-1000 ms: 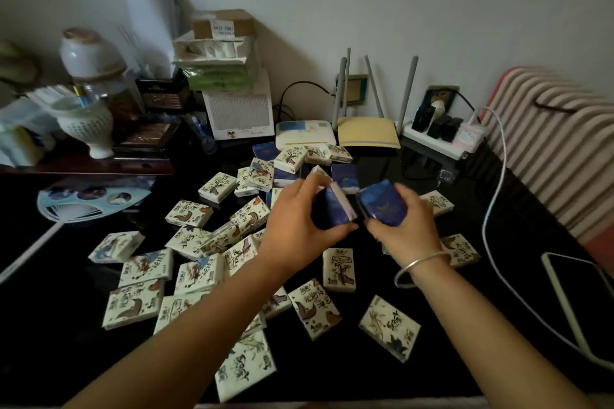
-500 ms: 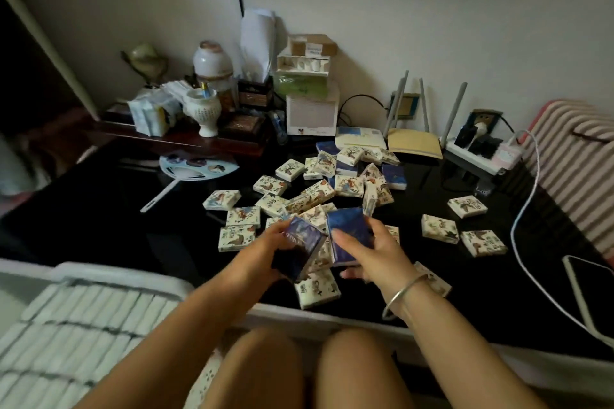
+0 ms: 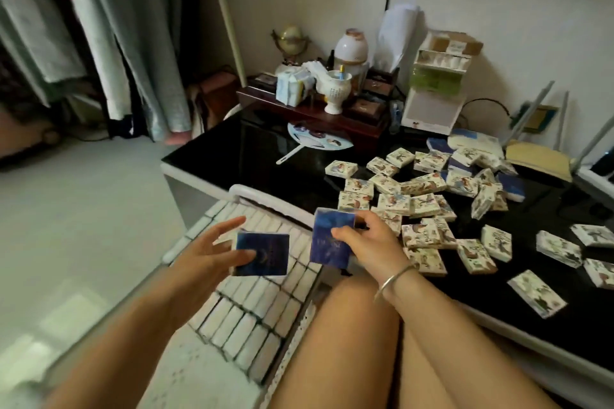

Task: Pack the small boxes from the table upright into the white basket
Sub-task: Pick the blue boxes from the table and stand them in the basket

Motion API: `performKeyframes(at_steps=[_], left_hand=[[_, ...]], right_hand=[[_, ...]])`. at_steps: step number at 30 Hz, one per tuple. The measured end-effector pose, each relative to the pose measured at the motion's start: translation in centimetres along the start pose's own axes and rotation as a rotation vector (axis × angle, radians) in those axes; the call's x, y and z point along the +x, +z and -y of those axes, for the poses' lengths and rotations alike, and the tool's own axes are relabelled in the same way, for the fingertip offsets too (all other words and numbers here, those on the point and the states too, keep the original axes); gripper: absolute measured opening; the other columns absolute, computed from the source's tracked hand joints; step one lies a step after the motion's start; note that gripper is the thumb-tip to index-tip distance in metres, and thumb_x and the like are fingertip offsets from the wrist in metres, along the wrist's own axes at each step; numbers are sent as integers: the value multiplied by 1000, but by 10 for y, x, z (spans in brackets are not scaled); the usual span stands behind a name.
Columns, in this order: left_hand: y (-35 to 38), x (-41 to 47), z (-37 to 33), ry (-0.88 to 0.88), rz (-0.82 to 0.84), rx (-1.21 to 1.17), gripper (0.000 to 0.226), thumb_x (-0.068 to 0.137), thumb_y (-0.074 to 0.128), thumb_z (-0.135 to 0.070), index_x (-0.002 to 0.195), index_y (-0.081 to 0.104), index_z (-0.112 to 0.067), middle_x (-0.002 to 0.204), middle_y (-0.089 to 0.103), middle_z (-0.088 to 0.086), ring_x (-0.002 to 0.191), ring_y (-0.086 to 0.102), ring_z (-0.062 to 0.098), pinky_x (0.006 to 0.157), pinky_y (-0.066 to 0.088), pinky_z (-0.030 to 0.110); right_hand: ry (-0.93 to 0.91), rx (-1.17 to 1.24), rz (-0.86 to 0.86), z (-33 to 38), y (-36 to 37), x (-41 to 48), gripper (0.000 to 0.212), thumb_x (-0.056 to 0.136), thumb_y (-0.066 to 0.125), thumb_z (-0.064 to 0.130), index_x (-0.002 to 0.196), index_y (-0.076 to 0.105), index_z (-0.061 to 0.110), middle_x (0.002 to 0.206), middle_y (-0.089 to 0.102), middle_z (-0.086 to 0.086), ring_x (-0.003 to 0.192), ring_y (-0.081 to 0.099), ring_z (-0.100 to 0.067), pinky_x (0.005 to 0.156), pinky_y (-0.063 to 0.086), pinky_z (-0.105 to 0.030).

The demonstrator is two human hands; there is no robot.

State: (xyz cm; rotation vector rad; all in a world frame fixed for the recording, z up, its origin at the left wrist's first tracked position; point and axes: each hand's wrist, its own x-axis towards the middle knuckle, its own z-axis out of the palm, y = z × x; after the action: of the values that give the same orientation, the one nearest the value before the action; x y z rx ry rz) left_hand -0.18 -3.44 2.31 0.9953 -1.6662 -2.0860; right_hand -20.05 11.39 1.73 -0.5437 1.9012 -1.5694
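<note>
A dim room with pale walls, and curtains hanging at the upper left. A glossy black bench [image 3: 252,149] is filling the right half of the frame, with clutter along the wall at the upper right. Many white patterned boxes [image 3: 422,236] are lying flat and scattered across it, right of centre.

The white basket [image 3: 265,198] is sitting just off the bench's near edge, at lower centre, directly beneath the hands. Its long axis is running from mid-frame down toward the bottom edge. Rows of packed boxes [image 3: 252,309] are standing upright inside it, side by side.

The left hand [image 3: 206,252] is hovering over the basket's upper half. It is pinching a dark blue box [image 3: 262,254] between the thumb and the fingers behind, with the remaining fingers fanned wide. The box's broad face is turned toward the camera. The right hand [image 3: 368,242] is gripping a second blue box [image 3: 332,242] by its right edge, above the basket's right rim, near the first box but not touching it.

The left hand is nearer the basket's middle, so it is probably placing first. Its box likely needs lowering edge-down to match the rows.

Compared with half a second earlier, the view is swinging left. The hands are now over the basket rather than at the bench's edge, and the two blue boxes, then nearly touching, are now apart.
</note>
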Motion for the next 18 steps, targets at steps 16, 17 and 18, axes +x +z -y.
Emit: performKeyframes(at_steps=[16, 17, 18], left_hand=[[-63, -18, 74, 160, -481, 814, 23, 84, 71, -26, 106, 69, -22, 100, 69, -6, 85, 62, 11, 71, 51, 26], [-60, -18, 76, 148, -442, 805, 22, 85, 70, -30, 106, 67, -25, 102, 67, -8, 87, 63, 9, 73, 54, 28], [-57, -17, 75, 126, -404, 774, 19, 87, 68, -33, 106, 65, -29, 100, 66, -10, 86, 62, 6, 73, 55, 27]], right_hand=[[-103, -321, 122, -20, 108, 5, 25, 79, 75, 21, 85, 51, 20, 77, 52, 7, 74, 52, -10, 65, 44, -18], [-101, -330, 125, -20, 108, 7, 25, 80, 74, 20, 90, 51, 19, 79, 54, 6, 73, 52, -9, 64, 44, -15], [-95, -328, 124, -20, 106, 9, 27, 80, 74, 19, 95, 51, 18, 83, 56, 4, 75, 54, -8, 64, 45, -14]])
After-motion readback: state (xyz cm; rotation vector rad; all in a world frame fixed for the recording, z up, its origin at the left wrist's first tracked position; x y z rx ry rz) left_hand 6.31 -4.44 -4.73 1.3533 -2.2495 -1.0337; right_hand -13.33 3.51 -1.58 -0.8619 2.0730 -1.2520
